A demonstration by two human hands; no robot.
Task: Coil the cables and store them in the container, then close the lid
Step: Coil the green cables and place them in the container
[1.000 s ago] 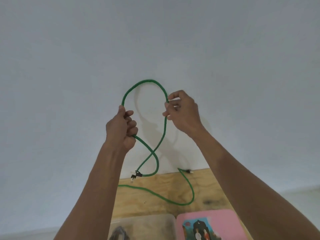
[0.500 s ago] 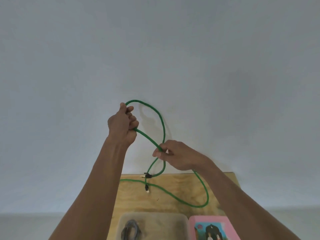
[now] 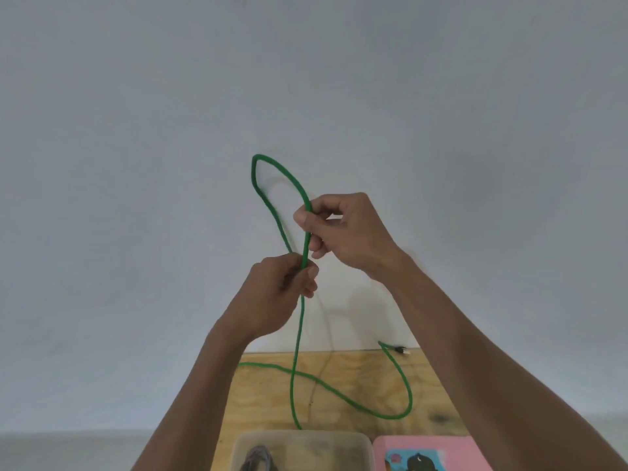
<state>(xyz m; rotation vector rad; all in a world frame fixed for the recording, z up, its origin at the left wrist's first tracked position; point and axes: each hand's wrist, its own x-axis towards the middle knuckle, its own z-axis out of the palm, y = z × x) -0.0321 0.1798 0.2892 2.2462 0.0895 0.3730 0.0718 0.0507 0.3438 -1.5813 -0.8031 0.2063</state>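
Both curled, left hand (image 3: pixel 275 297) and right hand (image 3: pixel 343 229) fingers pinching green cable (image 3: pixel 299 334)

The translucent plastic container (image 3: pixel 304 443) and pink rectangular lid (image 3: pixel 424 448) are cut off by the bottom edge; the grey coiled cable (image 3: pixel 260 458) inside shows only partly.

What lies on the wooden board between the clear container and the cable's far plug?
In the head view, only slack green cable crosses the wooden board between the clear container and the plug; the rest is bare wood.
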